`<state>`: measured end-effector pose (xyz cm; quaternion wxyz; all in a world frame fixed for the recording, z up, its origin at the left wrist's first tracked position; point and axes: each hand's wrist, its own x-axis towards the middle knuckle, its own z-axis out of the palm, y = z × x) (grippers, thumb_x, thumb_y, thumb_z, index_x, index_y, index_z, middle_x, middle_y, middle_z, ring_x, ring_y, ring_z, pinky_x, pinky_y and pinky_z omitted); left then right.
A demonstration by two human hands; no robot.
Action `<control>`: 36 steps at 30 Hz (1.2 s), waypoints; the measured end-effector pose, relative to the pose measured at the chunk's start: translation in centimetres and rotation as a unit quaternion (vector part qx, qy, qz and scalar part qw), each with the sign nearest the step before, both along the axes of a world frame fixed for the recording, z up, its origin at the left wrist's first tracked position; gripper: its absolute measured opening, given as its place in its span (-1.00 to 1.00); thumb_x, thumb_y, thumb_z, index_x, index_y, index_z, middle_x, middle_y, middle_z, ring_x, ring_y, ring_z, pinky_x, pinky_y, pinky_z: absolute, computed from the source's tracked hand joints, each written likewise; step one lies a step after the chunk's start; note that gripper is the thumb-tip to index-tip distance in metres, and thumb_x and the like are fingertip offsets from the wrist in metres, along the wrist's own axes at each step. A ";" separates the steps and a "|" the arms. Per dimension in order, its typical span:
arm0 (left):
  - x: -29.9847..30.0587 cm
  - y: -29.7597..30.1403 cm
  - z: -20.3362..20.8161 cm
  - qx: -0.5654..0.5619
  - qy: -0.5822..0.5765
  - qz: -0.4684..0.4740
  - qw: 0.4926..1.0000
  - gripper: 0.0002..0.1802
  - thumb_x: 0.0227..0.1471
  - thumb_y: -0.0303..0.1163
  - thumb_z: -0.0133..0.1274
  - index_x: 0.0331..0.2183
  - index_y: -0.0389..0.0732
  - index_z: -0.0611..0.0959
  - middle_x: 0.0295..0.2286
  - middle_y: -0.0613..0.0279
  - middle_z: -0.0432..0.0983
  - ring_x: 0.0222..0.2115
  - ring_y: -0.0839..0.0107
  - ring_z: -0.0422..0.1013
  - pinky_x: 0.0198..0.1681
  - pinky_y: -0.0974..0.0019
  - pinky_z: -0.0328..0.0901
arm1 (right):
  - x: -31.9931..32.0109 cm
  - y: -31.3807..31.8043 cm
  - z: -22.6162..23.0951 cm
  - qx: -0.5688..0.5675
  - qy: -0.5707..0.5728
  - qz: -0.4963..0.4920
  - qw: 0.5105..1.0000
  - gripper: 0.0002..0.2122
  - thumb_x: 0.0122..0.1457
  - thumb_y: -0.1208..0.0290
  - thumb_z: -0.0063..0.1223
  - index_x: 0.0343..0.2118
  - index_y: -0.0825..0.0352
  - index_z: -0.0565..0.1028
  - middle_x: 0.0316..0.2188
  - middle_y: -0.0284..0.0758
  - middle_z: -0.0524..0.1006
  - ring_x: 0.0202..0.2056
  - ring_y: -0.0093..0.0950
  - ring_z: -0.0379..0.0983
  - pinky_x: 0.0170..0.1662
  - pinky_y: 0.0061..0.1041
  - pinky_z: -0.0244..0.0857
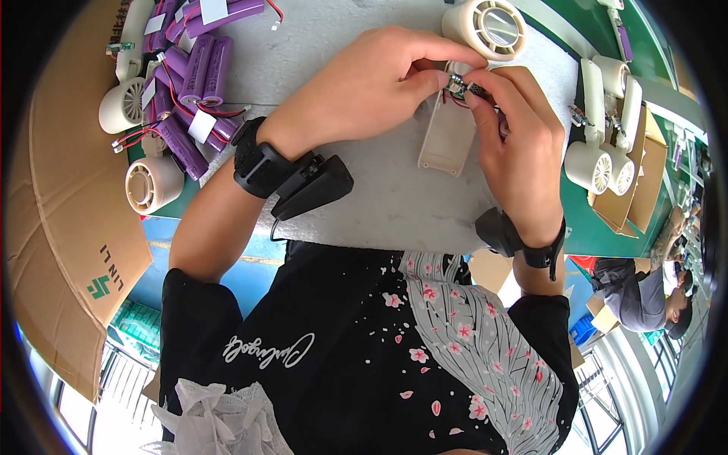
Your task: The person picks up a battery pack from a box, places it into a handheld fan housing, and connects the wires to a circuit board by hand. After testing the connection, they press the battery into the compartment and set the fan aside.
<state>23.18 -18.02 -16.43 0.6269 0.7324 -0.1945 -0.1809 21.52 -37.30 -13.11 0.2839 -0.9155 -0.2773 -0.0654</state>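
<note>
Below me a cream handheld fan lies on the grey mat, its round head (458, 25) at the far side and its handle (446, 144) pointing toward me. Over the handle, a small circuit board (456, 82) with red and dark wires is pinched between the thumb and fingertips of my left hand (364, 83). My right hand (523, 125) also closes its thumb and forefinger on the board's right edge. A bit of purple shows under the right fingers; most of it is hidden by that hand.
Several purple battery packs (208, 68) with red and black leads lie heaped at the left, among cream fan parts (154, 184). More cream fans (595, 163) lie at the right by an open cardboard box (644, 171). A large carton (76, 189) stands left. A person (637, 296) sits far right.
</note>
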 end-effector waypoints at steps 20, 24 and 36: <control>-0.4 -0.2 0.3 -0.030 0.011 0.023 0.999 -0.57 0.08 -0.67 -0.11 0.01 -0.27 0.54 -0.16 0.24 0.57 -0.25 0.59 0.44 -0.13 0.47 0.33 | -0.1 0.0 0.4 0.038 0.032 -0.032 0.998 -0.84 0.00 0.64 0.23 -0.31 0.38 0.61 -0.39 -0.38 0.57 -0.54 -0.70 0.42 -0.50 -0.73 0.27; -0.4 -0.3 0.3 -0.032 0.001 0.026 0.999 -0.57 0.07 -0.67 -0.10 0.01 -0.27 0.55 -0.16 0.25 0.57 -0.25 0.60 0.44 -0.13 0.47 0.33 | -0.1 0.0 0.6 0.036 0.039 -0.030 0.998 -0.84 0.00 0.65 0.23 -0.31 0.39 0.60 -0.39 -0.37 0.57 -0.53 -0.70 0.42 -0.50 -0.74 0.27; 0.2 0.1 -0.2 0.065 -0.387 0.019 0.919 -0.53 0.01 -0.74 -0.16 0.00 -0.33 0.50 -0.12 -0.03 0.51 -0.11 0.20 0.46 -0.05 0.32 0.33 | 0.0 0.2 0.3 0.051 0.015 -0.036 0.998 -0.83 -0.08 0.65 0.23 -0.37 0.35 0.58 -0.43 -0.34 0.56 -0.60 -0.46 0.47 -0.53 -0.59 0.33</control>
